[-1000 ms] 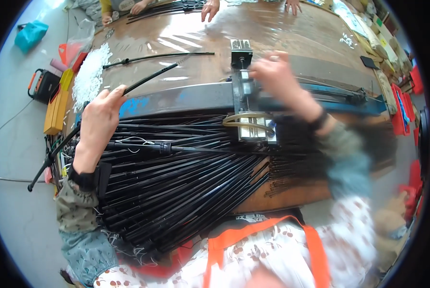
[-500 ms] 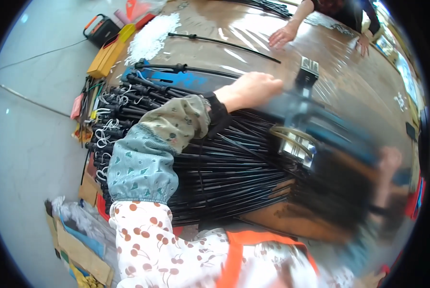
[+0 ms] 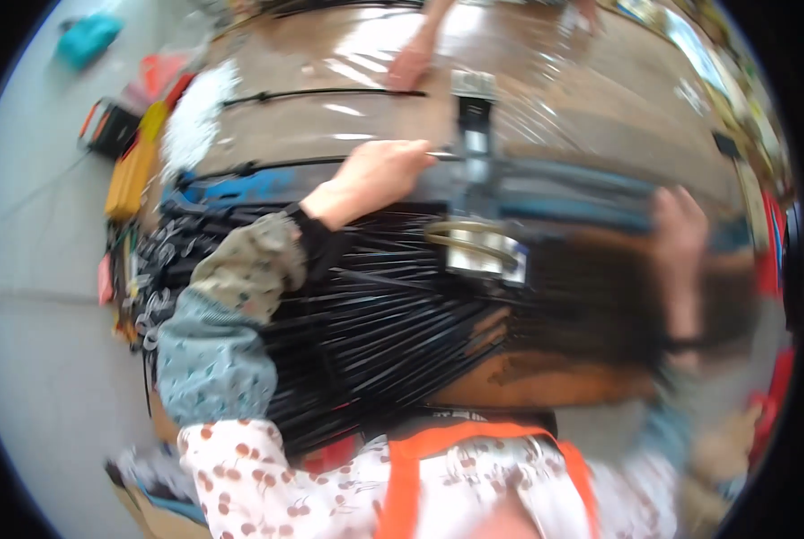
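My left hand point(image 3: 379, 180) is closed on a thin black rod point(image 3: 303, 163) lying crosswise over a blue fixture point(image 3: 249, 186). A pale tip sticks out past my fingers, toward an upright metal clamp-like device point(image 3: 476, 144) with a looped yellowish hose point(image 3: 469, 238). My right hand point(image 3: 680, 225) is smeared by motion beside the long blue-grey rail point(image 3: 582, 189) right of that device; its fingers are unclear. Under my left arm lies a big fan of black rods point(image 3: 375, 314), their thicker ends with white loops at the left.
Across the table point(image 3: 591, 99), another person's hand point(image 3: 411, 65) rests near a single black rod point(image 3: 321, 92). White small pieces point(image 3: 195, 117) are heaped at the far left, beside a yellow box point(image 3: 132, 175). A black case point(image 3: 110, 126) stands farther left.
The whole view has shifted, bringing the device nearer the middle. My right hand has moved up toward the rail. The other person's hand has come close to the single rod's end.
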Available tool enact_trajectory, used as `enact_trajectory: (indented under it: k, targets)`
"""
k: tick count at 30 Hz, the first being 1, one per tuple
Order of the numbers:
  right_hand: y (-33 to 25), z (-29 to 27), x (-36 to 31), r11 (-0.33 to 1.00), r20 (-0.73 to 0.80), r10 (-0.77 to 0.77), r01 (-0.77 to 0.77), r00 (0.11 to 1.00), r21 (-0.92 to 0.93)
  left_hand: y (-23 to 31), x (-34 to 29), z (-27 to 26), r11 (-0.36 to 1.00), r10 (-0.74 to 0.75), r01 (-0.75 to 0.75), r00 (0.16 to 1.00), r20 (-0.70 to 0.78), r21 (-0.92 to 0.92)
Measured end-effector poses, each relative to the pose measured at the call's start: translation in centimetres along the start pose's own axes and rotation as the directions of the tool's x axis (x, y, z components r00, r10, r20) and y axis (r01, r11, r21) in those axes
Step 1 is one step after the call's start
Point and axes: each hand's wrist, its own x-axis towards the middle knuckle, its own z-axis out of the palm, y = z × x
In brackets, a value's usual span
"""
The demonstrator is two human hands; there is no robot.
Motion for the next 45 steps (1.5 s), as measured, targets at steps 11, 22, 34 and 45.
enact_trajectory:
  k: [11,22,34,45]
  targets:
    - [-9.2,0.5,-1.4,0.91,0.083,-0.01,-0.025,0.996,0.413,1.8,1.1,-0.5,0.995,-0.084,0.081,0.995,0.059,0.049]
    - [-10.7,5.2,0.2,0.641,0.212,-0.1,-0.1,0.972,0.761,1.2,0.6,0.9,0.995,0.0,0.007,0.997,-0.074,0.098]
    - [-14.9,-1.0,-6.7,0.874,0.251,-0.218,0.075,0.943,0.479,-6.1,-3.1,-3.3,0.678,0.033,0.173,0.964,-0.265,0.715]
    - [-14.2,-2.6,-6.1,0.795,-0.136,-0.004,0.086,0.991,0.601,22.4,-6.6,-3.1,0.875,0.265,-0.283,0.959,0.101,0.393]
